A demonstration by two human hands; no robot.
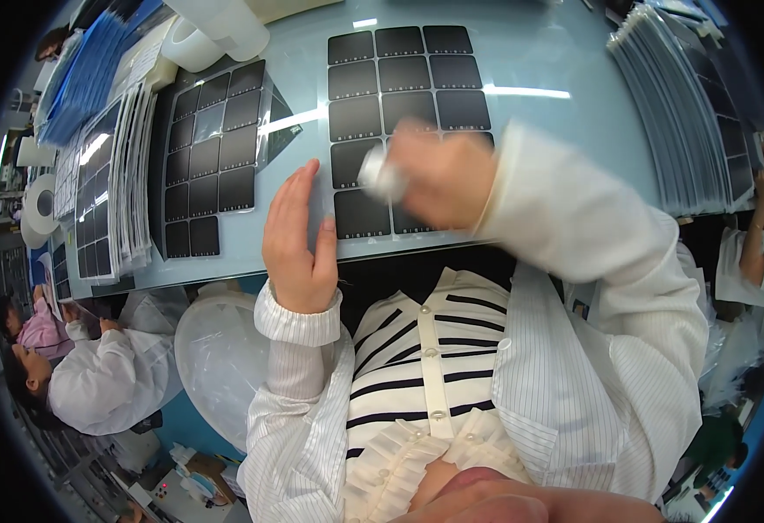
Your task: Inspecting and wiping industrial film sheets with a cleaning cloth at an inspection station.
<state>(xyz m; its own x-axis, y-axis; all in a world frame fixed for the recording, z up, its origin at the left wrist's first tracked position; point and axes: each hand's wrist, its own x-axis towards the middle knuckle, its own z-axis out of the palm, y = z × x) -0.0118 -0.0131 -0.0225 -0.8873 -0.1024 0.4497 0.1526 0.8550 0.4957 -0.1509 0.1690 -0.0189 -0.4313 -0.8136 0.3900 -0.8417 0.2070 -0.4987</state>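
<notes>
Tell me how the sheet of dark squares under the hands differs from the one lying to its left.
The centre sheet lies flat with its rows square to the table edge; the left sheet sits skewed. The right hand, blurred and holding a small white thing, covers part of the centre sheet, and the left hand rests at its edge; no hand touches the left sheet. The left sheet's clear film looks lifted at one corner; the centre sheet's does not. Both carry grids of dark squares.

Pale blue glossy tabletop [556, 105], overhead strip lighting reflected as white streaks across its middle. Stacks of sheets at the left edge [112, 174] and right edge [687, 122]. Co-workers in white coats [112, 375] seated at lower left.
</notes>
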